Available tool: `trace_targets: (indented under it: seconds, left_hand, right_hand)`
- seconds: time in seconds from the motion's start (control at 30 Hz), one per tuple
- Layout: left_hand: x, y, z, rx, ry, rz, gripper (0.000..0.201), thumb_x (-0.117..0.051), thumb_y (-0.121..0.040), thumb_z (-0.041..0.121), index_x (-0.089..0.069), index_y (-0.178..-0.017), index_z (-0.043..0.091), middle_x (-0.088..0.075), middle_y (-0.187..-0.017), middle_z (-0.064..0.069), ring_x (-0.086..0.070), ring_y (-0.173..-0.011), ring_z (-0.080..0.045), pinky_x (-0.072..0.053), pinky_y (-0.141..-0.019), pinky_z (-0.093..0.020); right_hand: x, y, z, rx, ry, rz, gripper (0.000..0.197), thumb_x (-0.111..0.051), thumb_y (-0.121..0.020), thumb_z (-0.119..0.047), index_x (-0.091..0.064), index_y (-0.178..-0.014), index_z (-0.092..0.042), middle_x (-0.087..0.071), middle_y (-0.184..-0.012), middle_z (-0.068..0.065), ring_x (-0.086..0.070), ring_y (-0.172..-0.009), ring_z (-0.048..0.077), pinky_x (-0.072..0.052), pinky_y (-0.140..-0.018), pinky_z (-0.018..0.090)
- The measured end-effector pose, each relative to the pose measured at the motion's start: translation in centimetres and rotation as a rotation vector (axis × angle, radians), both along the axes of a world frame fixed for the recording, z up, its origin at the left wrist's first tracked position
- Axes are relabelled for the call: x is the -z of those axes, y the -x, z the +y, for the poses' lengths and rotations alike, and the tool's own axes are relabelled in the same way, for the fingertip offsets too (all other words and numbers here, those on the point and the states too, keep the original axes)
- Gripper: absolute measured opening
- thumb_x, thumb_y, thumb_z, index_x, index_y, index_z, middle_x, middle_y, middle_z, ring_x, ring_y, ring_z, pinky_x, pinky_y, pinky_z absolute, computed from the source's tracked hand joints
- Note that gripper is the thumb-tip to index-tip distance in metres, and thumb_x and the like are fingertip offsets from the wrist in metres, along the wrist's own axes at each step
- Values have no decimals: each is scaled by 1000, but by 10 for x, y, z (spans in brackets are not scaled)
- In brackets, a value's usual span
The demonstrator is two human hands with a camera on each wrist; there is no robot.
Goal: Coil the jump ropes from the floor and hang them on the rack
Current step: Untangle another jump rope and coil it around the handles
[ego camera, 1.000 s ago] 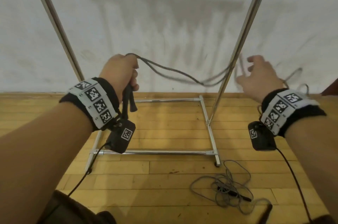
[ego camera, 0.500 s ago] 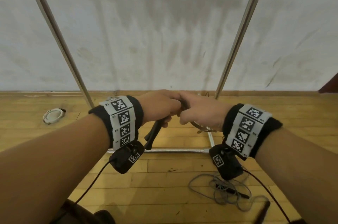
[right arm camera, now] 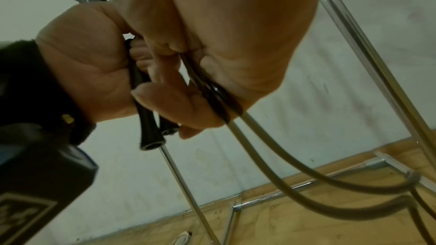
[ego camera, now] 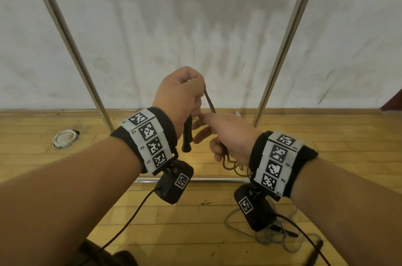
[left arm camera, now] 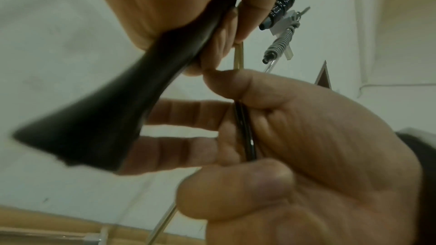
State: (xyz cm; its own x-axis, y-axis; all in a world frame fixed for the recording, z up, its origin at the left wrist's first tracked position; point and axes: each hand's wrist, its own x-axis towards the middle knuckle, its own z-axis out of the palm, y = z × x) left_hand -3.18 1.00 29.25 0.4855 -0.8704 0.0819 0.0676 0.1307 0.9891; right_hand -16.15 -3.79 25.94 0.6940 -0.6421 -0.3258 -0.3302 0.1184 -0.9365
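Observation:
My left hand [ego camera: 182,96] grips the two black handles [ego camera: 187,135] of a jump rope, which point downward from the fist. Just below and to the right, my right hand [ego camera: 219,133] pinches the bundled brownish rope strands [ego camera: 230,162], and the loops hang under the palm. A short strand [ego camera: 209,100] runs taut between the two hands. The left wrist view shows a handle [left arm camera: 94,118] close up and the rope [left arm camera: 247,137] lying across the right palm under the thumb. Rope loops [right arm camera: 306,183] droop in the right wrist view.
The chrome rack has slanting uprights [ego camera: 71,48] [ego camera: 287,35] and a base bar [ego camera: 206,180] on the wooden floor. Two coiled ropes [left arm camera: 280,16] hang up on it. A grey rope [ego camera: 272,239] with black handles lies tangled at the lower right. A white ring [ego camera: 64,138] lies left.
One second ago the hands were apart with rope stretched between them and the right hand open. They came together; now the left hand is raised above the right, which holds the gathered loops.

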Motion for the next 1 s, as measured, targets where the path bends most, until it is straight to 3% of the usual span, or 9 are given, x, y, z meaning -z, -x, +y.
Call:
trace_targets:
  seconds: [0.17, 0.33, 0.43, 0.53, 0.63, 0.73, 0.83, 0.93, 1.0]
  left_hand:
    - [-6, 13, 0, -4, 92, 131, 18, -43, -68, 4, -57, -68, 15, -38, -53, 5, -29, -43, -11, -27, -43, -23]
    - [-21, 16, -8, -68, 44, 396, 10, -56, -68, 12, -49, -63, 17, -29, -55, 3, -22, -48, -16, -25, -45, -26]
    - [-21, 15, -13, -73, 96, 486, 36, -71, -89, 34, -53, -62, 19, -29, -56, 3, -24, -50, -16, -29, -47, -28]
    - [-21, 17, -19, -130, 75, 500, 53, -69, -95, 57, -58, -58, 20, -33, -53, 4, -32, -44, -16, -35, -46, -28]
    - [-20, 18, -26, -171, 88, 483, 53, -66, -97, 56, -57, -61, 19, -34, -52, 2, -35, -44, -18, -40, -47, -30]
    - [-15, 12, -28, -162, 86, 275, 39, -59, -101, 45, -60, -74, 17, -43, -52, 3, -48, -49, -19, -55, -62, -40]
    - [-7, -2, -25, -131, -2, -9, 27, -50, -106, 34, -64, -92, 16, -57, -57, 7, -64, -66, -20, -63, -90, -53]
    - [1, -22, -18, -87, -126, -345, 27, -42, -107, 21, -68, -99, 23, -69, -65, 11, -75, -83, -19, -61, -95, -50]
    - [1, -32, -11, -3, -182, -551, 34, -41, -104, 16, -71, -97, 30, -75, -81, 11, -77, -86, -12, -61, -91, -42]
  right_hand:
    - [7, -4, 4, 13, -66, -15, 33, -48, -94, -38, -65, -107, -13, -79, -89, 9, -73, -67, 27, -50, -47, 30]
    - [18, -7, 11, 246, -88, -198, 37, -48, -98, -39, -70, -102, -9, -79, -82, 12, -77, -72, 27, -59, -79, 39]
    - [19, -8, 18, 398, -68, -284, 43, -50, -102, -50, -70, -91, -14, -74, -63, 0, -72, -54, 13, -54, -58, 24]
    - [9, -10, 18, 467, -34, -256, 43, -44, -107, -44, -60, -81, -14, -60, -44, -1, -53, -30, 2, -38, -33, 11]
    - [3, -14, 12, 513, -78, -228, 42, -48, -105, -46, -58, -83, -12, -51, -46, -1, -45, -31, 8, -39, -34, 16]
    - [7, -13, 4, 538, 8, -167, 31, -47, -105, -40, -58, -87, -17, -49, -59, -2, -47, -36, 8, -45, -42, 23]
    - [9, -3, -8, 518, 149, -71, 19, -45, -106, -29, -50, -95, -14, -49, -66, -4, -51, -41, 5, -40, -40, 11]
    - [6, 4, -17, 484, 216, 28, 34, -50, -100, -46, -65, -91, -17, -54, -56, -4, -51, -44, 12, -50, -50, 28]
    - [2, 8, -20, 426, 335, 87, 37, -52, -99, -43, -68, -91, -11, -54, -60, 0, -51, -50, 16, -49, -53, 34]
